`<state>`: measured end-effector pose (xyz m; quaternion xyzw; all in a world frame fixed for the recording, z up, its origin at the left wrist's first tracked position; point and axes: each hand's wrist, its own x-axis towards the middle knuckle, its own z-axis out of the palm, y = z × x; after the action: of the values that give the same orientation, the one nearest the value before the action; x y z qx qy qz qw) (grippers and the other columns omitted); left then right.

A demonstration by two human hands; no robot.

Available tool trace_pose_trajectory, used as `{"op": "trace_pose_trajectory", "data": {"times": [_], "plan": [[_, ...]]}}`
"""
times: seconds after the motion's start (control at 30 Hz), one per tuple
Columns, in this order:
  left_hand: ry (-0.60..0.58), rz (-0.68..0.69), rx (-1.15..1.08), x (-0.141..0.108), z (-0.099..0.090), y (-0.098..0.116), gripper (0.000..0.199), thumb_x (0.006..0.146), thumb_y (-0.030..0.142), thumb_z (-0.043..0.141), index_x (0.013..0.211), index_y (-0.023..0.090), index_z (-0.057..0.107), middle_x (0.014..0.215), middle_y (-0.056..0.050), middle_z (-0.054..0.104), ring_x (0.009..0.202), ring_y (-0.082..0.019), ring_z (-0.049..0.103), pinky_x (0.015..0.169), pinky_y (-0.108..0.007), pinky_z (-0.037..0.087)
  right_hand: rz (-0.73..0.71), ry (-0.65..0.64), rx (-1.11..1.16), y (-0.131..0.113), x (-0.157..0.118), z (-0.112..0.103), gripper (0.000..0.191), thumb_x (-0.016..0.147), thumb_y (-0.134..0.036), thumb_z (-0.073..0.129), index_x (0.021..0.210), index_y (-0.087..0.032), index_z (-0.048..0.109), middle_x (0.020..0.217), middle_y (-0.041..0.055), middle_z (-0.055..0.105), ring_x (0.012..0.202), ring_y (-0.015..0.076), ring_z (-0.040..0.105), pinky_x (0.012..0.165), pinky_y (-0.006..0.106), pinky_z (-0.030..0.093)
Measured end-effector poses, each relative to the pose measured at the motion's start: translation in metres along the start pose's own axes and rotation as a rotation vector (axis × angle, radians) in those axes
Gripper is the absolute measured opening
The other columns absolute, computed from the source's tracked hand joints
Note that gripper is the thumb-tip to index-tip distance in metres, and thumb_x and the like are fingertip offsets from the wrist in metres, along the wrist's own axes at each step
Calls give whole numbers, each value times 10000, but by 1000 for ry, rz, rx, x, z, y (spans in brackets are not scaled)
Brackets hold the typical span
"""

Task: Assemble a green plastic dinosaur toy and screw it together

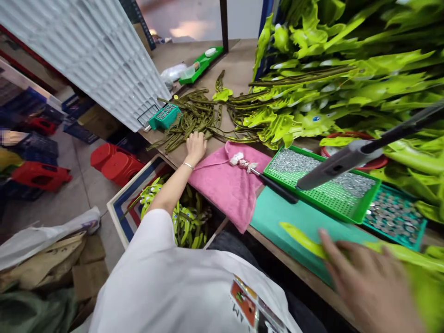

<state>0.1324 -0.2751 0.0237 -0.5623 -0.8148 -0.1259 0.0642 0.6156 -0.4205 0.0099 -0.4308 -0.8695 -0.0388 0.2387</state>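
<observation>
The left hand (196, 145) is set on brown strips (192, 114), the right hand (371, 277) blurred (neither grip discernible). A green tray (326, 200) is partly hidden by a grey rod (335, 165).

Left hand (196, 145), centre of the frame, fingers right on a tangle of dark olive strips (194, 111)! Down at lower right, the right hand (373, 277), blurred, is over a yellow-green piece (300, 237) on the green mat (272, 212). Between them, mid-frame, lies a pink cloth (222, 185); right of that, a green perforated tray (326, 196) of silvery bits (291, 162). And upper right, a huge yellow-green heap (347, 106)! Red stools (118, 164) at left.
</observation>
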Motion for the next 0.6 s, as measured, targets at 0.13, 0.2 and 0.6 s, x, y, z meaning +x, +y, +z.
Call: {"op": "trace_pose_trajectory", "data": {"times": [0.13, 0.2, 0.6], "plan": [[-59, 12, 52, 18, 10, 8, 267, 948, 106, 420, 1087, 141, 645, 1223, -192, 642, 1236, -325, 517, 1018, -465, 408, -166, -53, -139, -29, 5, 30, 511, 954, -242, 494, 1463, -226, 459, 953, 84, 679, 861, 255, 632, 1007, 507, 466], [-67, 28, 48, 18, 7, 6, 292, 951, 88, 388, 1043, 143, 659, 1181, -192, 656, 1213, -316, 541, 1000, -454, 424, -112, -41, -145, -32, 5, 31, 547, 962, -293, 520, 1493, -211, 421, 1076, 123, 669, 947, 274, 637, 1024, 516, 456], [921, 142, -779, -46, -30, -29, 655, 902, 609, 621, 1322, 168, 378, 1152, -51, 599, 939, -144, 661, 923, -350, 529, 240, 211, 79, -3, -21, 5, 573, 852, -328, 719, 1403, -310, 565, 1263, 154, 608, 1144, 367, 611, 1000, 577, 476]]}}
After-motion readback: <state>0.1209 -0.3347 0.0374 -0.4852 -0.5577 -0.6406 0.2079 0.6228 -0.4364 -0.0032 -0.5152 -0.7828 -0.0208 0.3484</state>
